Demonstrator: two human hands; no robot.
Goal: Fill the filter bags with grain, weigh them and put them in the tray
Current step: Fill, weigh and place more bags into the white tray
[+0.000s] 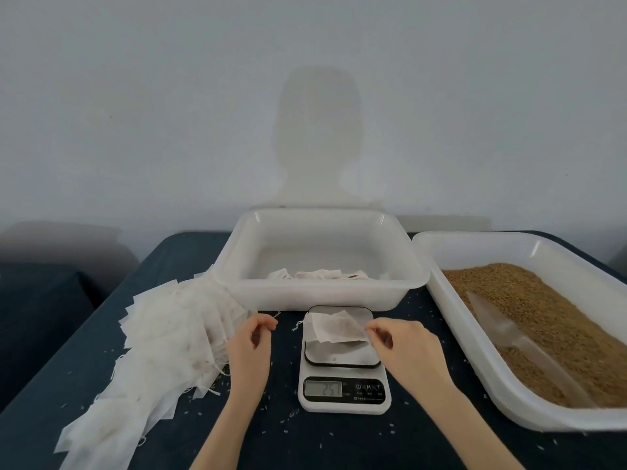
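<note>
Both forearms enter low. Right hand (397, 337) pinches the near corner of the filter bag (337, 329) lying on the scale (342, 361); left hand (252, 335) pinches what appears to be its drawstring. Beyond the grip, the tray (319, 286) holds filled bags. Risk: an uneven lift could tip the bag mouth and spill grain.

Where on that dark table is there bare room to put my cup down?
Bare cloth shows in front of the scale, between the forearms, dotted with stray grains. Left is crowded by the empty bags; right by the grain tray; behind by the white tray.
</note>
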